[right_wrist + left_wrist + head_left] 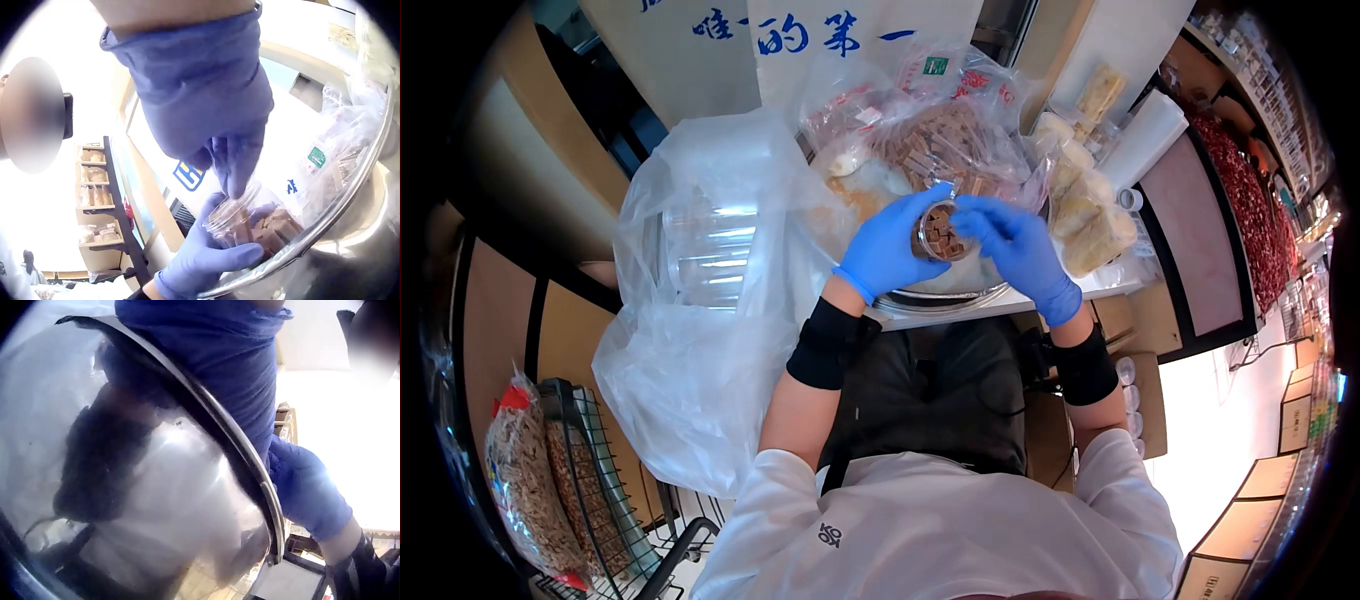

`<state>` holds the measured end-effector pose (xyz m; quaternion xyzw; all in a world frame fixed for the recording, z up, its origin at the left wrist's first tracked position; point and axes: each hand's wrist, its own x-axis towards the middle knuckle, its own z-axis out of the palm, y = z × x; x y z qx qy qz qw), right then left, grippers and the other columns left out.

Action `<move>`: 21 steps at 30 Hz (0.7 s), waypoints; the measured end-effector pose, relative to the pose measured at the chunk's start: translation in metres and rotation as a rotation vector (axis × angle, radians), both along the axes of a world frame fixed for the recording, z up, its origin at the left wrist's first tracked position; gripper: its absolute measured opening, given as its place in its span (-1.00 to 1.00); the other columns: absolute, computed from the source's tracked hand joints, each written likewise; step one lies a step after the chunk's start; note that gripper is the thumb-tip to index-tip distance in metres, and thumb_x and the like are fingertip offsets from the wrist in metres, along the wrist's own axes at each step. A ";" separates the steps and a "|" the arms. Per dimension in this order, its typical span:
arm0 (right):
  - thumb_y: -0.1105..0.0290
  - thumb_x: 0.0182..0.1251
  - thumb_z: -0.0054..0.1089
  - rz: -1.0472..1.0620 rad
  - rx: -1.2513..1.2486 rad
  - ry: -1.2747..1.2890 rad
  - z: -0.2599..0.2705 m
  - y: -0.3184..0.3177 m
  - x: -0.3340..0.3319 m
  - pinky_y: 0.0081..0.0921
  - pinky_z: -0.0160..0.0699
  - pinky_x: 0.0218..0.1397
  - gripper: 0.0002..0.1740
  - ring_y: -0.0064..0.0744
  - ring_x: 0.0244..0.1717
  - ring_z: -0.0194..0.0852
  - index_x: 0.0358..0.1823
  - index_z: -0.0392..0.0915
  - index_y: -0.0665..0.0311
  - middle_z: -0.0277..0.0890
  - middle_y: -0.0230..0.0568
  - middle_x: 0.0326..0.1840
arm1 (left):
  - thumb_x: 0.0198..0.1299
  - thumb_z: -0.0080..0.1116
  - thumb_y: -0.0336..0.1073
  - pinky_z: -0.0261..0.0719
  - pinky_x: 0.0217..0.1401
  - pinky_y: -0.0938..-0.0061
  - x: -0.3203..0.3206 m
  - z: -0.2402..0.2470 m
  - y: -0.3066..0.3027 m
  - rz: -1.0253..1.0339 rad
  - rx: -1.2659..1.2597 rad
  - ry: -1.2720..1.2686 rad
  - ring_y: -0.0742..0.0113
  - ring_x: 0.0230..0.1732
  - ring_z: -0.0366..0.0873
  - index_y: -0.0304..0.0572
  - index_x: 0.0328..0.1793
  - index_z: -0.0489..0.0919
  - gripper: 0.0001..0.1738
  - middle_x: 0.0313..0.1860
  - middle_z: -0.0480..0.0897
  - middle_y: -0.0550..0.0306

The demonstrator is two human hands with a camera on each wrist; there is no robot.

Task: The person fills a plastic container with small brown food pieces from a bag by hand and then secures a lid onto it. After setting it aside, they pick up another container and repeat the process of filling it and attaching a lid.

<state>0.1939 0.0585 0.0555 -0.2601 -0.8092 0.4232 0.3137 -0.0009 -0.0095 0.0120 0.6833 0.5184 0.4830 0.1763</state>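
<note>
Jar is gripped in left hand, with the fingers wrapped round its wall, and is held over the bowl at the table edge. The long axis is roughly upright and tipped a bit. The mouth is pointed up and toward the right hand. The jar is packed with brown cubes near to the rim. Right fingertips are set down at the jar mouth, touching the rim. Whether a cube is pinched can't be told. A bag of the same brown pieces is seen just behind the bowl.
</note>
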 end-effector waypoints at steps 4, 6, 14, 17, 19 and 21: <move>0.38 0.48 0.14 -0.133 -0.030 0.287 -0.005 0.039 0.005 -0.57 0.58 -0.03 -0.71 -0.60 -0.14 0.64 0.11 0.57 0.38 0.70 -0.26 -0.15 | -0.14 0.52 -0.26 0.53 0.29 0.26 0.000 -0.009 0.003 0.069 0.183 0.096 0.01 0.27 0.53 -0.04 0.32 0.48 -0.22 0.28 0.53 -0.06; 0.35 0.47 0.14 -0.251 0.084 0.296 -0.023 0.078 0.009 -0.57 0.58 -0.02 -0.69 -0.57 -0.13 0.64 0.12 0.57 0.37 0.70 -0.24 -0.14 | -0.11 0.50 -0.27 0.54 0.27 0.27 -0.001 -0.013 0.005 0.097 0.155 0.147 0.01 0.29 0.51 -0.11 0.05 0.58 -0.47 0.31 0.51 -0.05; 0.18 0.51 0.03 -0.355 0.449 0.049 -0.054 0.172 0.017 -0.49 0.59 -0.03 -0.61 -0.41 -0.11 0.63 0.11 0.57 0.34 0.68 -0.19 -0.13 | -0.16 0.58 -0.25 0.55 0.22 0.28 -0.004 -0.017 0.005 0.107 0.174 0.100 -0.02 0.28 0.51 -0.13 -0.34 0.51 -0.60 0.33 0.50 -0.11; 0.18 0.49 0.02 -0.173 0.171 -0.107 -0.063 0.169 0.011 -0.46 0.58 -0.05 -0.61 -0.44 -0.18 0.60 0.08 0.57 0.34 0.66 -0.20 -0.18 | -0.17 0.60 -0.23 0.54 0.23 0.27 -0.004 -0.017 0.004 0.114 0.134 0.083 0.00 0.29 0.51 -0.12 -0.35 0.51 -0.58 0.33 0.50 -0.13; 0.18 0.48 0.04 -0.216 0.077 -0.018 -0.074 0.181 0.011 -0.47 0.56 -0.07 -0.63 -0.46 -0.24 0.56 0.04 0.58 0.34 0.63 -0.23 -0.25 | -0.18 0.61 -0.21 0.54 0.23 0.26 -0.004 -0.017 0.004 0.111 0.121 0.086 0.01 0.29 0.51 -0.12 -0.35 0.51 -0.57 0.32 0.50 -0.14; 0.19 0.47 0.06 -0.210 0.074 -0.054 -0.084 0.189 0.011 -0.48 0.55 -0.09 -0.64 -0.49 -0.26 0.52 0.01 0.60 0.34 0.62 -0.26 -0.27 | -0.18 0.61 -0.21 0.51 0.26 0.27 -0.005 -0.018 0.006 0.128 0.119 0.117 -0.02 0.29 0.49 -0.12 -0.35 0.51 -0.57 0.31 0.49 -0.15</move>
